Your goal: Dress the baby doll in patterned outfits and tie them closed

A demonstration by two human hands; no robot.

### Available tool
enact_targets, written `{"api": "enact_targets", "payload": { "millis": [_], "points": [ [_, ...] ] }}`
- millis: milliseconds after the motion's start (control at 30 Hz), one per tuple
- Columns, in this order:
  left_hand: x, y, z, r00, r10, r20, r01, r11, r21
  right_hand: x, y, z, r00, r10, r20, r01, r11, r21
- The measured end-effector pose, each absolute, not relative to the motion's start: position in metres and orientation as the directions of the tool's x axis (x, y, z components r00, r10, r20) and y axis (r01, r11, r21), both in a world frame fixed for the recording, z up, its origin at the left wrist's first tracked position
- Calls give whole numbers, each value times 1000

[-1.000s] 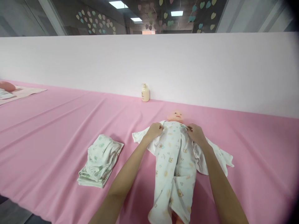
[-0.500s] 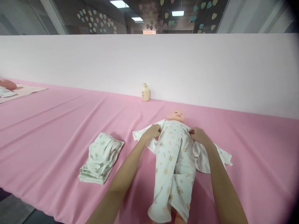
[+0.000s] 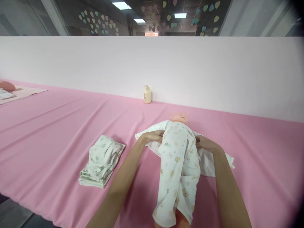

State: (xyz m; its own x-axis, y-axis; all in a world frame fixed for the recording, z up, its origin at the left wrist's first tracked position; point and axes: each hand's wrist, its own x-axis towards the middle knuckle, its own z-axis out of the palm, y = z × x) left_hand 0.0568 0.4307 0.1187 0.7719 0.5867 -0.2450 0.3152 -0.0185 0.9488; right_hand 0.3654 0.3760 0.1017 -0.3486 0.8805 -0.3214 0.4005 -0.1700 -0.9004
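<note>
A baby doll (image 3: 179,117) lies on its back, dressed in white trousers (image 3: 177,161) with small bear prints, which reach high up its torso. Its bare legs show a little below the trouser cuffs. Under it, a white baby top (image 3: 207,163) lies spread to both sides. My left hand (image 3: 154,136) is closed at the trousers' left side near the waist, with its fingertips partly hidden by the cloth. At the opposite side, my right hand (image 3: 206,143) pinches the trousers, its fingertips also partly hidden.
Folded white cloths with green prints (image 3: 102,161) lie to the left. A cream pump bottle (image 3: 147,95) stands against the white wall (image 3: 95,63). Pink sheeting (image 3: 59,133) covers the table. At far left, part of another doll (image 3: 7,85) lies on a pale mat (image 3: 30,91).
Both hands have slid slightly down along the trousers' sides, and their fingers look less tightly curled. The trousers sit straighter and have shifted a little to the right.
</note>
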Motion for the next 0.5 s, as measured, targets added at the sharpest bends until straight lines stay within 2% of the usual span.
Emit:
{"api": "enact_targets", "payload": {
  "millis": [100,233,333,500],
  "points": [
    [61,432,111,768,603,-217,167,139,976,361,374,95,-357,899,-254,246,-172,-954],
    [68,431,115,754,650,-94,0,143,990,348,370,83,-302,929,-213,3,-223,-975],
    [71,427,125,700,709,-91,92,37,995,339,369,76,-268,933,-240,-76,-269,-960],
    [70,425,126,607,782,-141,375,-125,919,337,369,72,-216,913,-346,-46,-364,-930]
  ]
}}
